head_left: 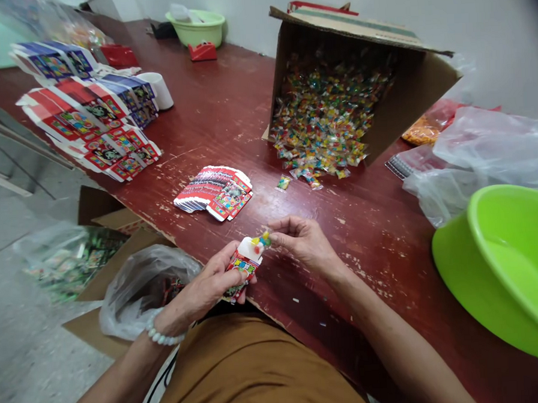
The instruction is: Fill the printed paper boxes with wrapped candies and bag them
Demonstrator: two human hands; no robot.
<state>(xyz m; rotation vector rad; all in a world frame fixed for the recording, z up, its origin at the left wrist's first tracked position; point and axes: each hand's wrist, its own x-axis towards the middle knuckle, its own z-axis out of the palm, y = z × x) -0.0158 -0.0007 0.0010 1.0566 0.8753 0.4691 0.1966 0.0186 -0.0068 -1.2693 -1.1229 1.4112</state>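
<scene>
My left hand (223, 275) is wrapped round a small red printed candy box (242, 269), its white top flap up, near the table's front edge. At the box's mouth, my right hand (303, 242) pinches a wrapped candy (264, 239) with yellow, green and red in it. Beyond my hands lies a fanned stack of flattened candy boxes (214, 192). Loose wrapped candies (313, 180) have spilled from a tipped cardboard carton (399, 107) full of them. How far the candy reaches into the box I cannot tell.
Bundled flat boxes (88, 115) stand at the left by a white roll (158, 90). A large green basin (461, 257) and plastic bags (495, 141) occupy the right. Below the table's left edge, a floor carton holds a clear bag (138, 286). A red tape dispenser (202, 51) sits at the back.
</scene>
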